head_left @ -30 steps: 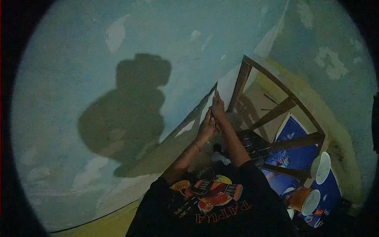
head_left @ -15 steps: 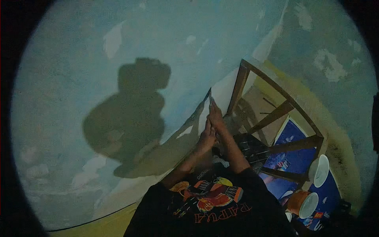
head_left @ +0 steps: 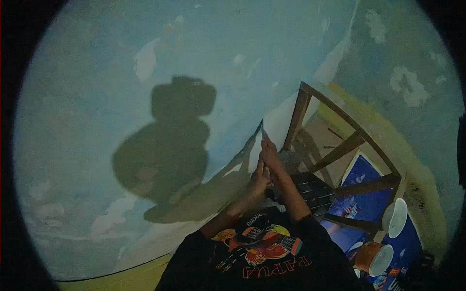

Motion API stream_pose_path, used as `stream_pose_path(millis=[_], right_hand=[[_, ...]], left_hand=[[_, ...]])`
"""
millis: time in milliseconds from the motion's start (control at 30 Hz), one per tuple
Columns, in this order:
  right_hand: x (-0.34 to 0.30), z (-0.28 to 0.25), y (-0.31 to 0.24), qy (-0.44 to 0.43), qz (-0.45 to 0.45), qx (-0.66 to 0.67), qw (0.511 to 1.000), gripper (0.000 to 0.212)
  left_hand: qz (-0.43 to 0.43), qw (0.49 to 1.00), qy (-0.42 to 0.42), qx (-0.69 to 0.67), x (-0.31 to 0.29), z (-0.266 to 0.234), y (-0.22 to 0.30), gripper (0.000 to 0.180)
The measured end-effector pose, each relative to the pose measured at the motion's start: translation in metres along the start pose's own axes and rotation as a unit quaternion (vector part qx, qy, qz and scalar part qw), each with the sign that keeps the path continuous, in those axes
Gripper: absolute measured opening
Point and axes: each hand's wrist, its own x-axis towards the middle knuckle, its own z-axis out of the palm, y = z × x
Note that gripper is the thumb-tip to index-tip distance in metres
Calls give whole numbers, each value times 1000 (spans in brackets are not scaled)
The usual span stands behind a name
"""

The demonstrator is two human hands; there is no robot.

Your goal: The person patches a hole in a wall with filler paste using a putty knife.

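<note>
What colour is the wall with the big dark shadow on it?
Pale bluish-green wall, with uneven whitish patches; it shows best in the head view.

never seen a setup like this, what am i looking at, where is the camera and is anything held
There is no machine here, just a person's two bare hands. The camera sits on the person's head and looks down, so the dark shirt at the bottom is their own; the fisheye lens bends straight edges. The right hand reaches ahead close to the pale blue wall, with the left hand close behind it. Something thin seems to be held, but it is too dim to name. A big shadow falls on the wall. To the right are a wooden frame, a blue printed sheet, a white container and an orange-brown one.
</note>
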Motion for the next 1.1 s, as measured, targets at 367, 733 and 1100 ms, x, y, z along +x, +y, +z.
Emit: stream_pose_path(millis=[367, 733, 1100], right_hand=[[-12, 3, -8, 11, -45, -10, 999, 45], [-14, 7, -15, -55, 54, 155, 985, 42], [-22, 0, -26, -84, -49, -17, 995, 48]], left_hand=[[-18, 999, -1, 33, -8, -21, 0, 55], [118, 977, 96, 149, -15, -36, -9, 30], [137, 966, 143, 169, -7, -32, -10, 29]])
